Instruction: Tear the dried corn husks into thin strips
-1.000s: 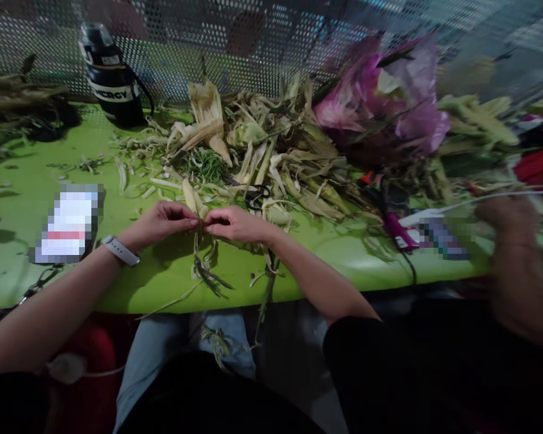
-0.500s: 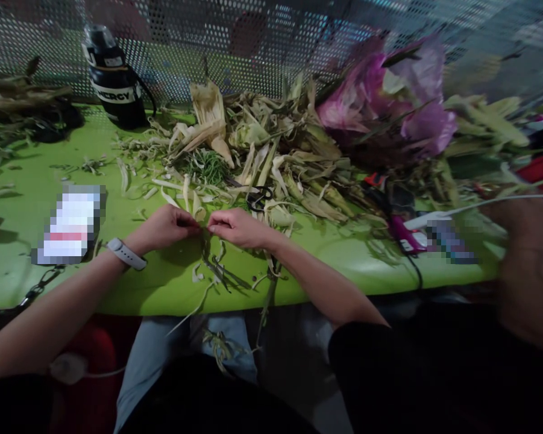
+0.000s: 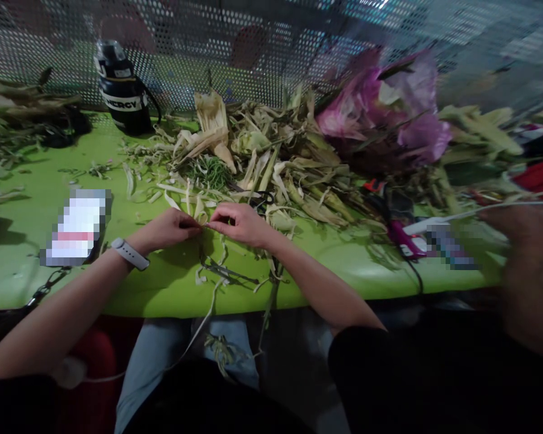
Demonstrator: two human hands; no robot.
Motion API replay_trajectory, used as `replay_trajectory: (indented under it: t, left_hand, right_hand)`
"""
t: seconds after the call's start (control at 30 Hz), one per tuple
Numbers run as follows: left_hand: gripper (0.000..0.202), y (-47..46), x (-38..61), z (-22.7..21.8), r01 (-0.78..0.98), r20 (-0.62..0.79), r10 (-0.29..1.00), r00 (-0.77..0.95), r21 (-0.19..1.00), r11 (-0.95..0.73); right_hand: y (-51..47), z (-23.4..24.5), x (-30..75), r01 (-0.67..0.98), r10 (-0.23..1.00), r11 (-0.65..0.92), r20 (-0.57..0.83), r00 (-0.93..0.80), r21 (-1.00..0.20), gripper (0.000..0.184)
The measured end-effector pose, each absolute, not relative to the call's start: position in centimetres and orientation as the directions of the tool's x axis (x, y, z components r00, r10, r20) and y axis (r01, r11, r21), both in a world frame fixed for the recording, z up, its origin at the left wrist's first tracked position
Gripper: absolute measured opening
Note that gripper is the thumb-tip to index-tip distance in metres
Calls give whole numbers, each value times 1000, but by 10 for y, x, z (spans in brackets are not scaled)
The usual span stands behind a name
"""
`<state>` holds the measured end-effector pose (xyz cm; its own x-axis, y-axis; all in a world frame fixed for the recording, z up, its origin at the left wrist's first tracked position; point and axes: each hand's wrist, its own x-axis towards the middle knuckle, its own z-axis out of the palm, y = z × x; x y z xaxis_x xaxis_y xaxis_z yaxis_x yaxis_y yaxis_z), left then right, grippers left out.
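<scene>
Your left hand [image 3: 174,228] and right hand [image 3: 238,223] pinch fingertips closed on a pale husk [image 3: 200,213] — between both, left of centre, length pointing up-frame

Upper garment: black top [image 3: 217,401], short sleeves [image 3: 355,355]. Lower garment: light-blue denim jeans [image 3: 148,352]. Left wrist: pale grey-white wristband [image 3: 130,254], smooth, perforated with a row of small dark holes. Left hand [image 3: 174,228] and right hand [image 3: 240,225]: bare.
</scene>
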<state>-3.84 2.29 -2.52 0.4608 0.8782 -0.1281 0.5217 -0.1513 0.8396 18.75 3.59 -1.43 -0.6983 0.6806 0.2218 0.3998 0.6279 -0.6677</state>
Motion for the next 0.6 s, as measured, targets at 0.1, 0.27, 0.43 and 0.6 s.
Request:
replay_trajectory:
  t: [0.1, 0.27, 0.43, 0.6]
  left_hand:
    - [30, 20, -36, -19, 612, -194, 850, 490, 771, -177]
    - [27, 17, -36, -15, 557, -194, 824, 532, 814, -167]
    - [31, 22, -41, -24, 483, -167, 859, 485, 870, -104]
    - [21, 28, -47, -29, 353, -173, 825, 538, 935, -34]
  right_hand:
    - [43, -11, 180, 441, 672, 663, 221, -707, -605, 17]
    - [55, -7, 161, 463, 656, 685, 198, -729, -563, 14]
    - [62, -23, 154, 362, 720, 499, 144, -679, -787, 16]
    - [63, -32, 156, 281, 743, 321, 57, -667, -905, 20]
